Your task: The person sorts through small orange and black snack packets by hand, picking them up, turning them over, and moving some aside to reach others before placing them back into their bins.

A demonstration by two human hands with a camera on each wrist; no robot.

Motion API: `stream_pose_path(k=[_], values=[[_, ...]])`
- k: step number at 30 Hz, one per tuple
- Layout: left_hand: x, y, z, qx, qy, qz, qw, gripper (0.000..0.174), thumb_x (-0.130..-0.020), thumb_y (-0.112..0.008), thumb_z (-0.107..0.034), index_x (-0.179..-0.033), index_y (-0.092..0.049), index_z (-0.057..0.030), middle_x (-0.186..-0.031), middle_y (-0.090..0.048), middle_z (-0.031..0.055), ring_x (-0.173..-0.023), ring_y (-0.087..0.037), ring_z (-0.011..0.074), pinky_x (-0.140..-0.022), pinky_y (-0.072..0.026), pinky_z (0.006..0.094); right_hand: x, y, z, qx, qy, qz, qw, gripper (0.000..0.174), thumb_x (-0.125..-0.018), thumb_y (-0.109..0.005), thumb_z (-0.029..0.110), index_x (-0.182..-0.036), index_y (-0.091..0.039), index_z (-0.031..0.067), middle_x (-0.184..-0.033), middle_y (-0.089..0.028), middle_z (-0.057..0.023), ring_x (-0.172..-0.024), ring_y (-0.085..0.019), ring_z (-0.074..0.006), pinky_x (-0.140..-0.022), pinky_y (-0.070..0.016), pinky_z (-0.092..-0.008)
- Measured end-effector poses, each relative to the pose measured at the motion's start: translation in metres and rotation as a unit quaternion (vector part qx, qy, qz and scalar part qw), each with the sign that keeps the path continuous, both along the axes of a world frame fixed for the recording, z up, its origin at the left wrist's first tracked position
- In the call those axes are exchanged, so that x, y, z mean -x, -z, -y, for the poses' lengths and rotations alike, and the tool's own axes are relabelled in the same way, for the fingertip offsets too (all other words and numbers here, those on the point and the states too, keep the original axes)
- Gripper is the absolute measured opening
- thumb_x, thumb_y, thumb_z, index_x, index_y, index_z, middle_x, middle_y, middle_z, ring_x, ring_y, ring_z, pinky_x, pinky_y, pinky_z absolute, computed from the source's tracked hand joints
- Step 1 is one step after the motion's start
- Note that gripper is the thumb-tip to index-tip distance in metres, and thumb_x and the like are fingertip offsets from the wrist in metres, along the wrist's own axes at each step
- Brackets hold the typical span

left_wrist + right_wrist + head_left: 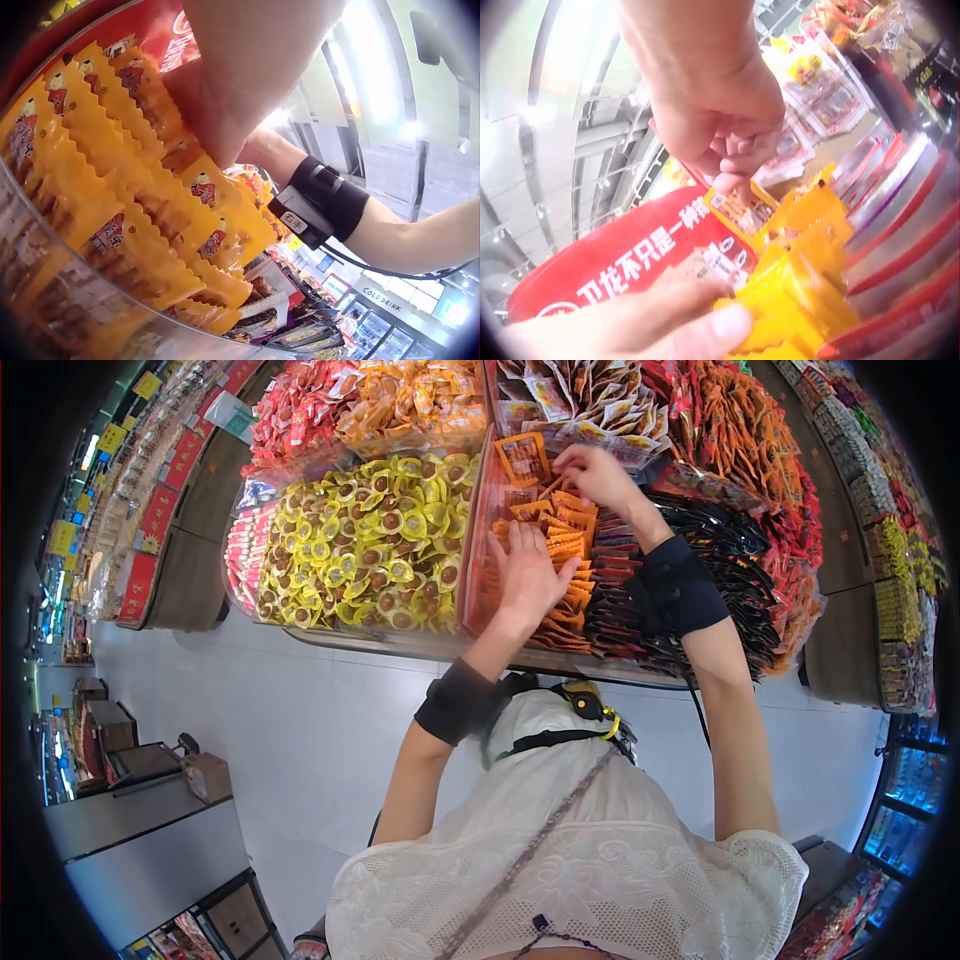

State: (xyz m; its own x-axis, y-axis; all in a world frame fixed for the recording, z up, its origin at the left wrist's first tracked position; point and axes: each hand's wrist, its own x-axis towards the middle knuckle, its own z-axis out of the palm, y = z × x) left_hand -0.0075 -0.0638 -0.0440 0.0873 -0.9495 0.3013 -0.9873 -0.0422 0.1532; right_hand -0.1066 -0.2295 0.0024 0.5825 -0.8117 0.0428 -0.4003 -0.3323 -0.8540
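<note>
Orange snack packets [565, 525] stand in tight rows in a bin beside a red divider [645, 247]. My left hand [530, 572] rests over the left side of these rows, fingers extended forward and thumb spread to the right. Farther back, my right hand [602, 482] has its fingers bent, the tips pinching the edge of an orange packet [744, 214] at the back of the bin. Another view of the packets [142, 195] shows their zigzag edges and small printed figures. Part of the left hand is hidden behind the forearm in the left wrist view.
Yellow-wrapped sweets [365, 540] fill the bin left of the divider. Dark packets [705, 535] lie to the right, with white packets [585, 405] behind. A clear bin wall [90, 289] borders the near side. Stocked shelves [870, 490] curve along the right.
</note>
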Motion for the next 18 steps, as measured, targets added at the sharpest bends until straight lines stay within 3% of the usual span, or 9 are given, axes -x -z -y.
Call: stream_pose_path(k=[3, 6, 10, 13, 16, 18], values=[[0.000, 0.001, -0.001, 0.018, 0.008, -0.021, 1.000, 0.072, -0.081, -0.050, -0.051, -0.116, -0.045, 0.0119, -0.123, -0.045, 0.0245, -0.123, -0.034, 0.0346, -0.101, -0.0171, 0.0582, 0.015, -0.023, 0.005, 0.065, 0.052, -0.082, 0.993, 0.016, -0.082, -0.052, 0.004, -0.096, -0.059, -0.0001, -0.081, -0.064, -0.0084, -0.044, -0.054, -0.0118, -0.044, -0.0445, -0.0276], [0.000, 0.003, -0.001, 0.017, 0.002, 0.011, 1.000, 0.073, -0.084, -0.041, -0.056, -0.117, -0.048, 0.0096, -0.123, -0.047, 0.0211, -0.123, -0.034, 0.0313, -0.102, -0.0155, 0.0581, 0.022, -0.024, 0.009, 0.076, 0.062, -0.081, 0.992, 0.015, -0.081, -0.054, 0.005, -0.095, -0.060, 0.0007, -0.081, -0.064, -0.0085, -0.043, -0.053, -0.0118, -0.045, -0.0446, -0.0279], [0.000, 0.003, -0.003, 0.017, -0.002, 0.017, 1.000, 0.073, -0.084, -0.040, -0.056, -0.117, -0.048, 0.0090, -0.123, -0.047, 0.0202, -0.123, -0.034, 0.0309, -0.102, -0.0155, 0.0581, 0.026, -0.022, 0.007, 0.071, 0.065, -0.094, 0.991, 0.016, -0.080, -0.055, 0.005, -0.095, -0.060, 0.0006, -0.083, -0.064, -0.0095, -0.047, -0.056, -0.0128, -0.049, -0.0468, -0.0285], [0.002, 0.003, -0.002, 0.011, -0.005, 0.014, 1.000, 0.072, -0.083, -0.043, -0.054, -0.117, -0.048, 0.0092, -0.123, -0.047, 0.0210, -0.123, -0.034, 0.0315, -0.102, -0.0162, 0.0581, 0.027, -0.011, 0.016, 0.170, 0.060, -0.139, 0.974, 0.018, -0.078, -0.055, 0.005, -0.095, -0.061, 0.0014, -0.087, -0.065, -0.0112, -0.063, -0.063, -0.0191, -0.061, -0.0497, -0.0316], [0.001, 0.001, -0.002, 0.009, 0.004, -0.008, 1.000, 0.071, -0.082, -0.048, -0.052, -0.116, -0.046, 0.0109, -0.124, -0.046, 0.0237, -0.123, -0.034, 0.0336, -0.101, -0.0171, 0.0586, 0.025, -0.004, 0.020, 0.218, 0.052, -0.194, 0.955, 0.021, -0.075, -0.055, 0.005, -0.094, -0.061, 0.0031, -0.090, -0.065, -0.0124, -0.083, -0.063, -0.0252, -0.073, -0.0488, -0.0355], [0.001, 0.001, -0.002, 0.009, 0.005, -0.008, 1.000, 0.071, -0.082, -0.048, -0.052, -0.116, -0.046, 0.0109, -0.124, -0.046, 0.0235, -0.123, -0.034, 0.0335, -0.101, -0.0170, 0.0584, 0.022, -0.001, 0.021, 0.225, 0.055, -0.239, 0.943, 0.019, -0.074, -0.055, 0.007, -0.091, -0.064, 0.0086, -0.089, -0.065, -0.0109, -0.088, -0.061, -0.0272, -0.075, -0.0479, -0.0376]])
